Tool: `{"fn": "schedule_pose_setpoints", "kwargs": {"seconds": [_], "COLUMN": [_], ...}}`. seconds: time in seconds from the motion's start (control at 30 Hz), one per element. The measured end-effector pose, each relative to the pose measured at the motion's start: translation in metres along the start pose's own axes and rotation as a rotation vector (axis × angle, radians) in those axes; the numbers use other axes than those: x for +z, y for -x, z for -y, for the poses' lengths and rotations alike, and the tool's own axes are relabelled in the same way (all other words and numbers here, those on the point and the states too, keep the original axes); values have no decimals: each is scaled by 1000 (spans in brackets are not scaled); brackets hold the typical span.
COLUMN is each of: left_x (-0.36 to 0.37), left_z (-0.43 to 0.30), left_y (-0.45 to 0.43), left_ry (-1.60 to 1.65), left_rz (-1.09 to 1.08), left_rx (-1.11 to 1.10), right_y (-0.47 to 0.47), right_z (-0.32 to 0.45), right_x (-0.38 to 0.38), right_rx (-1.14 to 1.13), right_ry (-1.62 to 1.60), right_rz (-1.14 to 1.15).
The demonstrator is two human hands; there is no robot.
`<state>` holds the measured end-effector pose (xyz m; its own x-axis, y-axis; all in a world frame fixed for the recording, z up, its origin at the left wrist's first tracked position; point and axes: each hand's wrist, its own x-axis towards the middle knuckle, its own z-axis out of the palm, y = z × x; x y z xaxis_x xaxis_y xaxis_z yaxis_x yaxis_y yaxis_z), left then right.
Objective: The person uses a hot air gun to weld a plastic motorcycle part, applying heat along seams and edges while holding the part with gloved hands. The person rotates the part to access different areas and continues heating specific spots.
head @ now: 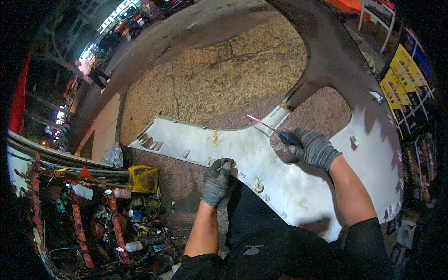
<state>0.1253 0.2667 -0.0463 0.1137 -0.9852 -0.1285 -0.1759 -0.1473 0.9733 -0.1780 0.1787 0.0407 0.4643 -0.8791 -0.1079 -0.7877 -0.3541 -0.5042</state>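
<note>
A large white moulded panel [245, 143] lies before me, with cut-outs, tabs and a narrow strut. In my right hand [315, 147], gloved in grey, is a slim tool [269, 126] with a dark handle and thin shaft. Its tip glows pinkish-white and points away to the left, over the panel. My left hand [217, 182], gloved too, is at the panel's near edge. Its fingers are closed around a small pale strip [221, 163]; whether they also grip the edge is hidden. A yellow-brown bead [214, 139] crosses the panel, and similar material [287, 106] rings the strut.
At left, a cluttered rack with red uprights [80, 231] carries bottles [82, 191], cables and a yellow container [143, 179]. A clear plastic bag [112, 155] lies beyond. Shelving with yellow signs [406, 84] stands at right. Farther off, a person [92, 71] is on the road.
</note>
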Motion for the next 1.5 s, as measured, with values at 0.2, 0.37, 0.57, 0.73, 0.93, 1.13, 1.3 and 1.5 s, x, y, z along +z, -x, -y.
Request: {"fn": "schedule_pose_setpoints", "kwargs": {"seconds": [0.2, 0.37, 0.57, 0.73, 0.93, 1.13, 1.3, 1.5], "left_x": [-6, -14, -24, -27, -21, -20, -27, -29], "left_z": [-27, -67, -85, -93, -96, -94, -83, -74], "left_y": [18, 19, 1, -12, -15, -16, -20, -22], "left_ry": [-15, 41, -532, -879, -1057, -1098, -1119, -1005], "left_rz": [100, 73, -144, -169, -204, -244, -249, -296], "left_rx": [-166, -60, 64, 216, 340, 294, 393, 310], "right_y": [3, 1, -5, -10, -4, 3, 4, 1], "right_z": [3, 16, 36, 40, 38, 42, 44, 46], "right_x": [2, 12, 76, 119, 123, 115, 111, 108], "right_rx": [-4, -117, -193, -121, -101, -108, -109, -136], "right_ry": [-21, -99, -320, -465, -536, -539, -503, -444], "right_rz": [25, -17, -123, 8, 9, 7, 61, 107]}}
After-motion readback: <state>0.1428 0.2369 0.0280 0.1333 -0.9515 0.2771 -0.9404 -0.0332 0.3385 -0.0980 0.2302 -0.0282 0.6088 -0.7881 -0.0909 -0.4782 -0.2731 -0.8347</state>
